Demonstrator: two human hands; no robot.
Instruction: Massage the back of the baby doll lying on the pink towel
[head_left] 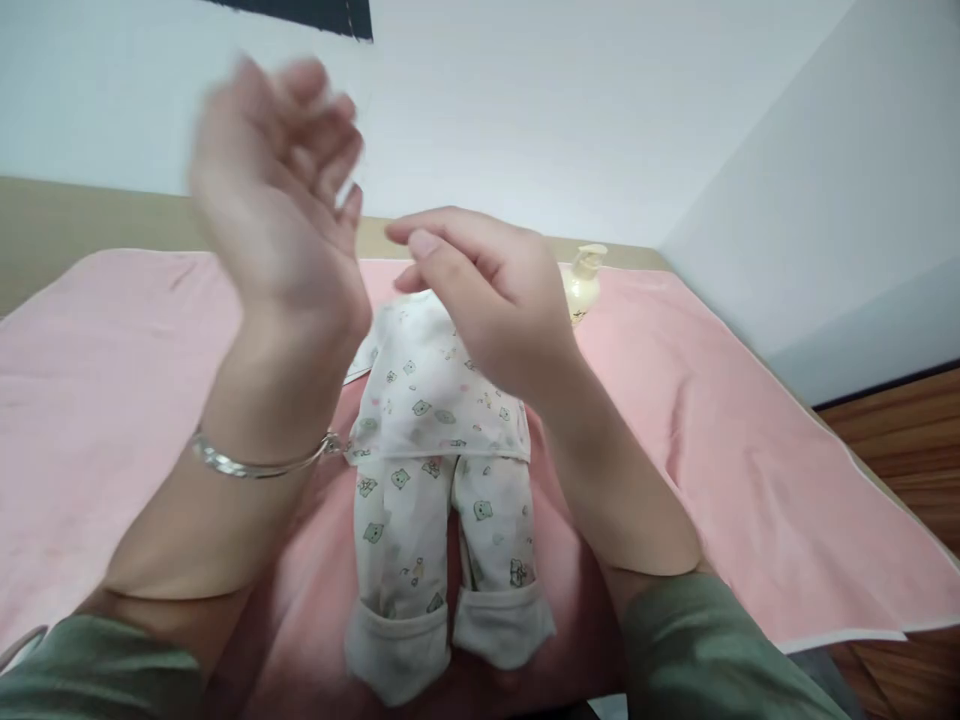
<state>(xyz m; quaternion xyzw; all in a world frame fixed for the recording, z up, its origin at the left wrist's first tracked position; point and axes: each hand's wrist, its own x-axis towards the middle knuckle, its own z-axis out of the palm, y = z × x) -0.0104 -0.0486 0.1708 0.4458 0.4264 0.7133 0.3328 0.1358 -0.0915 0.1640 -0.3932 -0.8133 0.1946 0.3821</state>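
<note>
My left hand point(289, 190) is raised at the upper left, smeared by motion, palm up with its loosely curled fingers apart and nothing in it. A silver bangle point(255, 462) circles that wrist. Over the top of a small white baby outfit point(442, 400) hovers my right hand point(495, 300), its fingers pointing left and the thumb above them; no object shows in it. The outfit, printed with green animals, has a top, trousers and folded foot cuffs point(401, 640). My hands hide its upper end, and I cannot tell what is inside it.
A pink cloth point(750, 430) with a white edge covers the table. Behind my right hand stands a pale yellow pump bottle point(583, 285), partly covered. A white wall point(540, 110) rises at the back, and brown wood point(907, 430) shows at the right.
</note>
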